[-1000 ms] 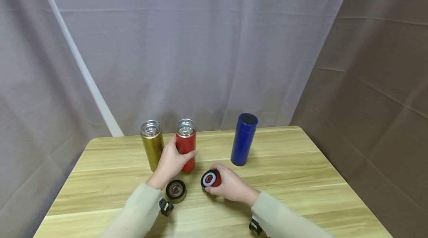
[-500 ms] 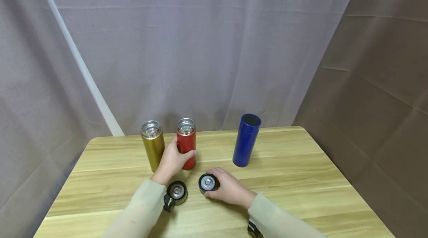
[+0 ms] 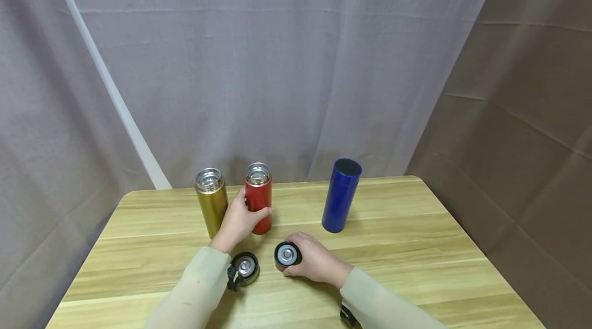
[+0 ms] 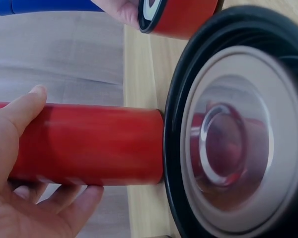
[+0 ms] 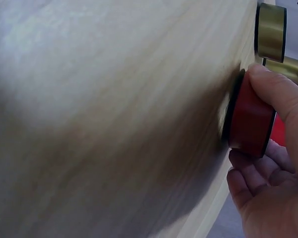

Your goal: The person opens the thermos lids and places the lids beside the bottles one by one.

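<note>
An open red thermos bottle (image 3: 259, 195) stands upright near the back of the table, its steel mouth facing up. My left hand (image 3: 237, 220) grips its side, thumb on one side and fingers round the other. In front and to the right, my right hand (image 3: 316, 259) holds a red lid (image 5: 251, 116) between thumb and fingers. That lid is underside up, low at the tabletop, with its dark rim and pale inner disc showing in the head view. A gold lid (image 3: 250, 280) lies underside up below my left wrist, looming large in the left wrist view.
An open gold thermos bottle (image 3: 211, 208) stands just left of the red one, beside my left hand. A blue bottle (image 3: 341, 198) with a dark top stands at the right. The wooden table (image 3: 416, 257) ends at grey curtains (image 3: 277, 72) behind.
My right hand has turned the red lid from tilted to nearly flat, underside up, and lowered it to the tabletop. My left hand keeps its grip; the red bottle has shifted slightly back.
</note>
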`<move>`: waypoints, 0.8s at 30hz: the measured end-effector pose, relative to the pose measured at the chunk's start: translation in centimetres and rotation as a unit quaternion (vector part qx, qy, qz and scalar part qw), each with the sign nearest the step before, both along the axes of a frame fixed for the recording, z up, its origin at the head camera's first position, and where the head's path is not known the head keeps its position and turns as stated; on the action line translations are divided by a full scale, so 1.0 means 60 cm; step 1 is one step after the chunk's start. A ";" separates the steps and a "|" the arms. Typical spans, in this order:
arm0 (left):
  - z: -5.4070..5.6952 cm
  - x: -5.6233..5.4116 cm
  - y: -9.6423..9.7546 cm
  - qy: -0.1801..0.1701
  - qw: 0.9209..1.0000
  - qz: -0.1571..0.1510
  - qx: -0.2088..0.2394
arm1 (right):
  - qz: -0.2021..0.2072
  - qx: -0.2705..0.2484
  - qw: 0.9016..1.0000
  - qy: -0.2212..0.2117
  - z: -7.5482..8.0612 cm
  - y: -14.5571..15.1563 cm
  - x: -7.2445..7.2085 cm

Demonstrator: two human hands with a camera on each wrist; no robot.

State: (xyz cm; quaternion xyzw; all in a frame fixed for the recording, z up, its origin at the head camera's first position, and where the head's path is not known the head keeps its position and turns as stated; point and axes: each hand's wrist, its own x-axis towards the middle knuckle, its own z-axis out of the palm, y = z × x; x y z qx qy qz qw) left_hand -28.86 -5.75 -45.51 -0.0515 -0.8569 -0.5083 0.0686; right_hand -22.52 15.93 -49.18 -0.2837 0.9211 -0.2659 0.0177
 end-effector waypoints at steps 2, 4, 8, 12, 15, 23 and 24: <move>-0.001 -0.001 -0.001 -0.003 1.000 -0.001 0.001 | -0.001 0.000 1.000 -0.003 0.000 0.000 0.000; -0.002 -0.001 -0.001 -0.004 1.000 -0.002 0.000 | -0.004 0.000 1.000 -0.006 -0.001 0.000 0.000; -0.004 -0.002 -0.002 -0.005 1.000 -0.002 -0.002 | -0.011 0.003 1.000 -0.011 -0.003 0.000 -0.001; -0.004 0.001 -0.001 -0.004 1.000 0.000 0.002 | -0.012 0.000 1.000 -0.008 -0.003 0.000 0.001; -0.001 0.004 0.002 0.002 1.000 0.005 0.011 | -0.012 -0.005 1.000 -0.003 -0.004 -0.002 0.004; 0.003 0.017 0.009 0.016 1.000 0.009 -0.004 | -0.039 -0.010 0.999 -0.016 0.002 0.005 0.021; 0.003 0.021 0.008 0.018 1.000 0.007 -0.007 | -0.043 -0.015 0.999 -0.013 0.005 0.009 0.024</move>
